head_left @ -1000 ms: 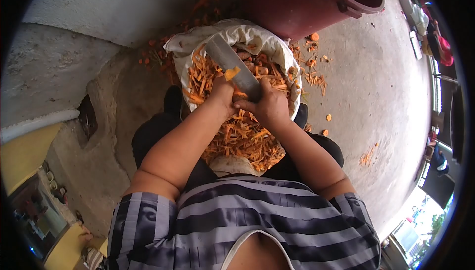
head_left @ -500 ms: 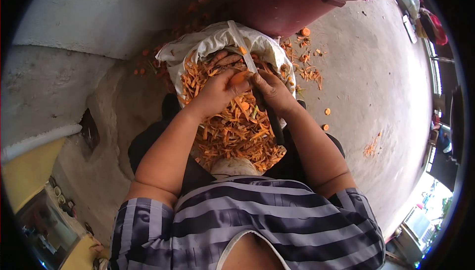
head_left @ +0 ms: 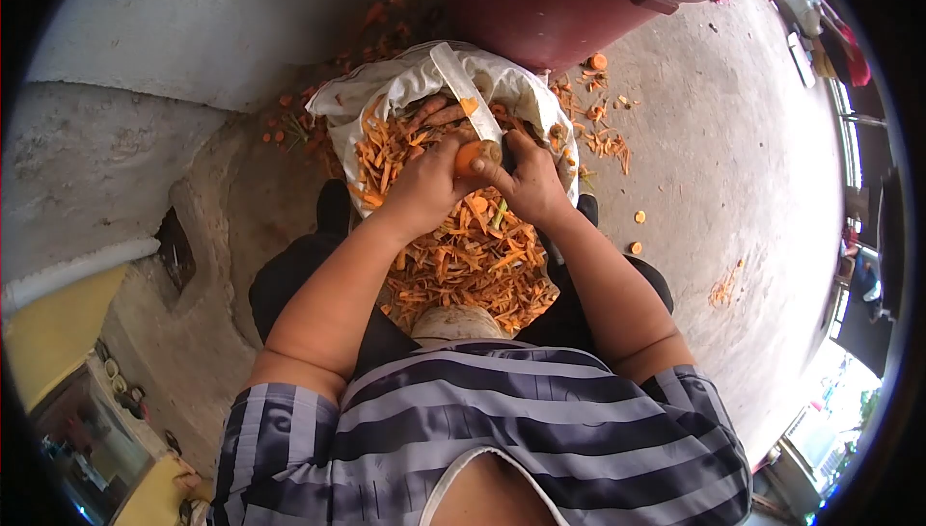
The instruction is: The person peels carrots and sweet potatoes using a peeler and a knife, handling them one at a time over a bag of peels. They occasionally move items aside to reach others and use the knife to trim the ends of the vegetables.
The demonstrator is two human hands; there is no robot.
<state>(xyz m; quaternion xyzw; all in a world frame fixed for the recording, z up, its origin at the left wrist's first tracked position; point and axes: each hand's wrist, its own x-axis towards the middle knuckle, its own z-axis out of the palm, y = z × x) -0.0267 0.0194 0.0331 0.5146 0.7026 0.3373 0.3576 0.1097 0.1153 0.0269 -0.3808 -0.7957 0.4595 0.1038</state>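
My left hand is closed around a carrot, whose thick orange end with a brownish top points up between my hands. My right hand grips a knife with its thumb laid against the carrot. The wide pale knife blade reaches up and left past the carrot, with a scrap of orange stuck on it. My fist hides most of the knife's handle. Below both hands, a white sack with rolled-down edges holds a heap of carrot peelings. Several unpeeled carrots lie at its far side.
A large dark red tub stands just beyond the sack, with orange pieces inside. Peelings and cut carrot ends are scattered over the concrete floor. A grey wall rises at the left.
The carrot has been turned so its thick end faces up. My right hand has shifted, its thumb now across the carrot, and the blade has swung slightly left; the handle no longer shows below the hand.
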